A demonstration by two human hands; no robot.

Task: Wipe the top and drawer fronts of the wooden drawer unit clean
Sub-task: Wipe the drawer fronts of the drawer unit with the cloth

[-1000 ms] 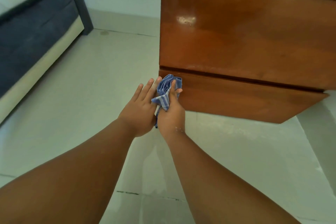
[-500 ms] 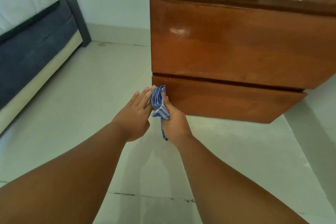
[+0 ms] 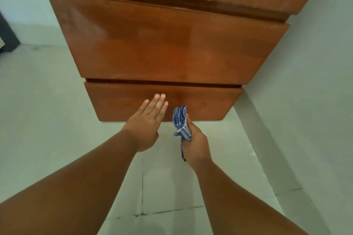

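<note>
The wooden drawer unit point(image 3: 168, 44) fills the upper half of the head view, seen from above and in front. Its bottom drawer front point(image 3: 206, 101) sits just above the floor. My right hand point(image 3: 196, 143) is shut on a bunched blue-and-white striped cloth point(image 3: 180, 120), whose top end reaches the lower edge of the bottom drawer front. My left hand point(image 3: 148, 120) is flat and open, fingers together, with the fingertips over the bottom drawer front, left of the cloth.
Pale tiled floor point(image 3: 47, 110) spreads to the left and below my arms. A white wall point(image 3: 315, 91) runs close along the unit's right side. A dark furniture leg point(image 3: 7, 38) shows at the far left edge.
My view and both hands have shifted right, from the bottom drawer's left corner to its middle. My left hand has parted from the cloth and opened flat.
</note>
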